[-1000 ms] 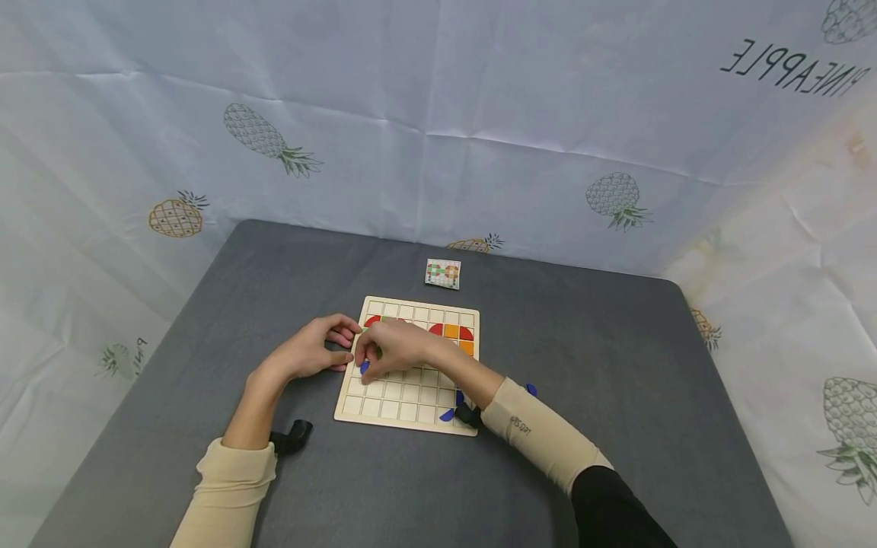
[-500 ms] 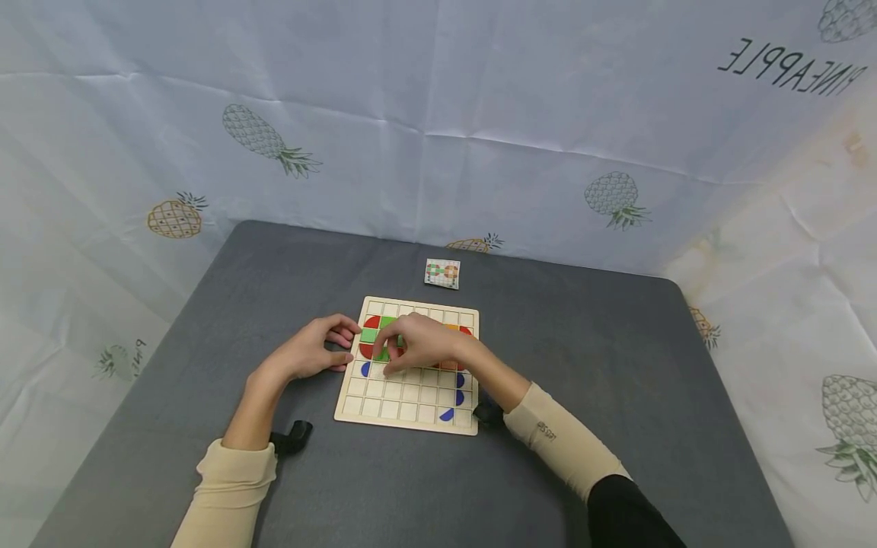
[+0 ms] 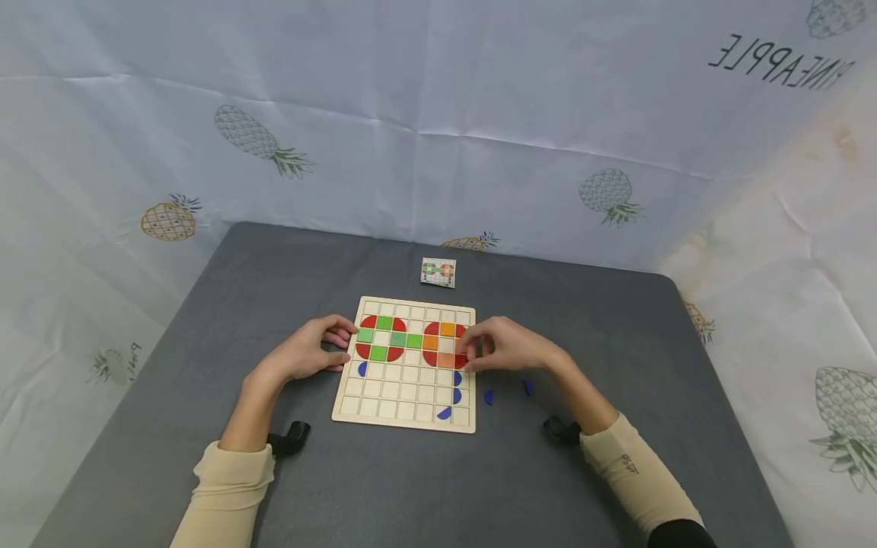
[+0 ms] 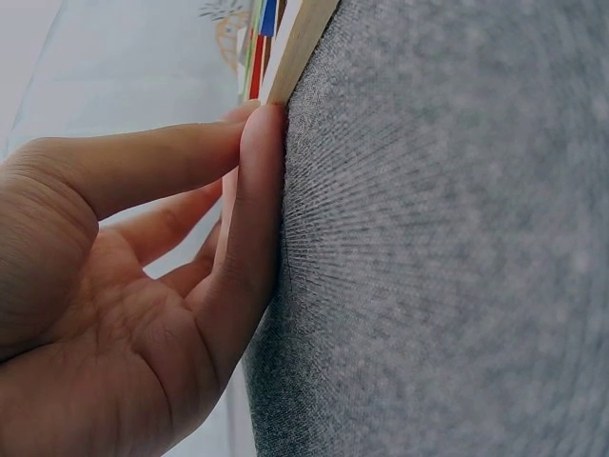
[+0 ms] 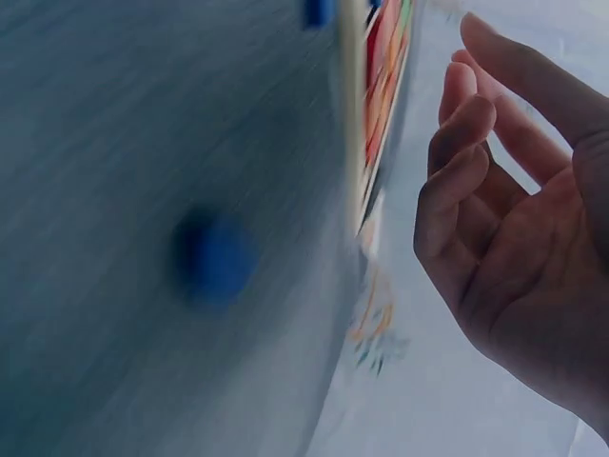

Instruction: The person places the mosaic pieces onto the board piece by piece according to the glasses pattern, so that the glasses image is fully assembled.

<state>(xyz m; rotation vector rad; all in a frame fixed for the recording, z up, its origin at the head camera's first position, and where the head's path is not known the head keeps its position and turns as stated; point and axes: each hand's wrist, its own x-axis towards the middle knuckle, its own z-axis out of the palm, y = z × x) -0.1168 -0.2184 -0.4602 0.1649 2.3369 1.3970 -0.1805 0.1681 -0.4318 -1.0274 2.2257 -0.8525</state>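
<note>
A wooden grid board point(image 3: 388, 408) lies flat on the table, with red quarter-circles point(image 3: 369, 323), green squares point(image 3: 414, 341) and orange squares point(image 3: 447, 329) in its upper rows. Blue half-circles lie lower down: one at the left point(image 3: 362, 369), several near the right edge point(image 3: 457, 396). My left hand point(image 3: 310, 349) rests its thumb and fingertips against the board's left edge; the left wrist view shows these fingertips point(image 4: 259, 114) at the edge. Over the board's right edge hovers my right hand point(image 3: 510, 345), fingers loosely bent; the right wrist view shows nothing in it.
Two loose blue half-circles point(image 3: 489, 397) lie on the grey table point(image 3: 411, 487) right of the board. A small printed card point(image 3: 438, 272) with a coloured pattern stands behind the board. A pineapple-print curtain point(image 3: 342, 167) hangs beyond the table.
My right hand has moved rightward, from the blue half-circle at the board's left across to the right edge. That half-circle stays on the board. My left hand has kept its place.
</note>
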